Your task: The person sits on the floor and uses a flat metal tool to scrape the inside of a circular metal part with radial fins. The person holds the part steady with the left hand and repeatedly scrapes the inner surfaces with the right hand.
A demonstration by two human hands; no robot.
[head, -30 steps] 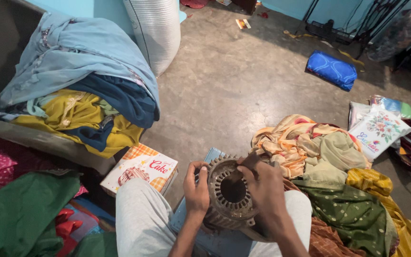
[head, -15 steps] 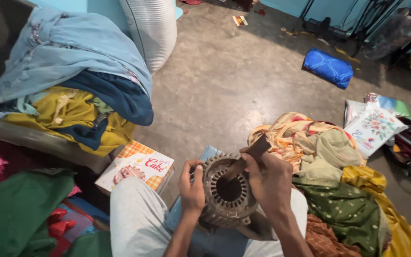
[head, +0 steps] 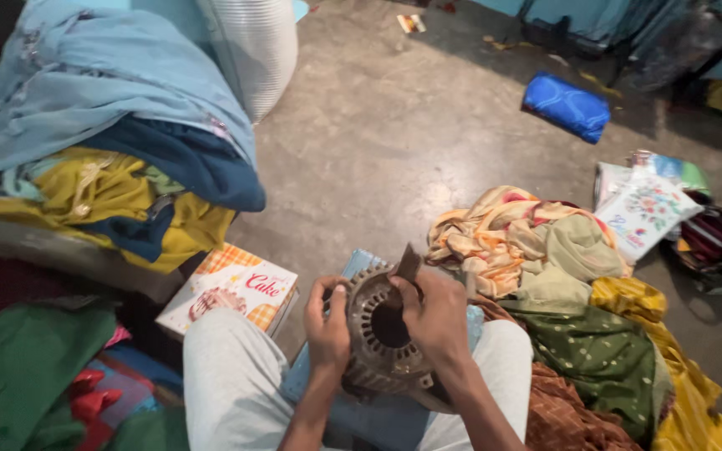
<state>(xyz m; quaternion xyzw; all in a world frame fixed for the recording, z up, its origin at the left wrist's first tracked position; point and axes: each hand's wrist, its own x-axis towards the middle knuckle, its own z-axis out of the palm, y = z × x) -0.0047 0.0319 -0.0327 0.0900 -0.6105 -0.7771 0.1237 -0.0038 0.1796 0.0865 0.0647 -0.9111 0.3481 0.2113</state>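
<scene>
- The person is sitting with a round, rusty metal motor part, a stator [head: 382,338], resting between the knees over a blue cushion [head: 361,418].
- The left hand [head: 327,330] is gripping the stator's left rim, thumb on the face, holding it tilted toward the camera.
- The right hand [head: 436,313] is closed around a thin dark blade [head: 409,263], whose upper end is sticking out above the fingers; its lower end is pointing into the slots near the top of the ring, though the tip itself is hidden.
- Judging by this, the step in hand is scraping or prying at the slots along the inner ring; how many slots are done is not clear.
- The next move would call for a firm left-hand hold while the blade is working, and turning the ring to bring a fresh slot under the tool; a slip could send the blade toward the left thumb.
- A printed box [head: 231,288] is lying just left of the knee; a cloth pile [head: 561,250] is lying to the right on the concrete floor [head: 378,125], and more clothes [head: 102,142] are heaped at left.
</scene>
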